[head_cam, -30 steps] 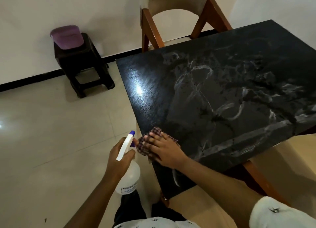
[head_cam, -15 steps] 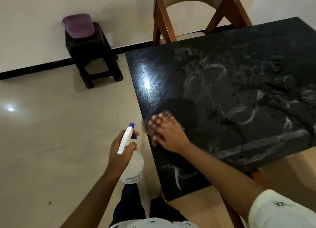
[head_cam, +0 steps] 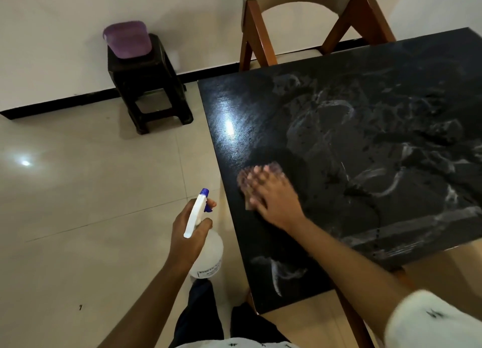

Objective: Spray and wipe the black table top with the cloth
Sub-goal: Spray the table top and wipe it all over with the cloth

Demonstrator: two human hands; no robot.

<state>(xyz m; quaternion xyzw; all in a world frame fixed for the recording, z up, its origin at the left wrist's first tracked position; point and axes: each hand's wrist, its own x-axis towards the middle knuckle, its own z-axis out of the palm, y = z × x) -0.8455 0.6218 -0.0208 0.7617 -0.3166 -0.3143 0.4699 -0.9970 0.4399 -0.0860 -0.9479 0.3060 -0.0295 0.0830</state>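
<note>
Since a second ago, right hand (head_cam: 273,196) slid the cloth (head_cam: 260,175) inward from the counter (head_cam: 352,113) corner, flat on it. Unwiped streaks lay far-right. Left hand (head_cam: 191,230) gripped spray bottle (head_cam: 207,253) off-edge.

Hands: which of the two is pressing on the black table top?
The right hand, flat on the checked cloth; the left hand holds the white spray bottle beside the table.
</note>
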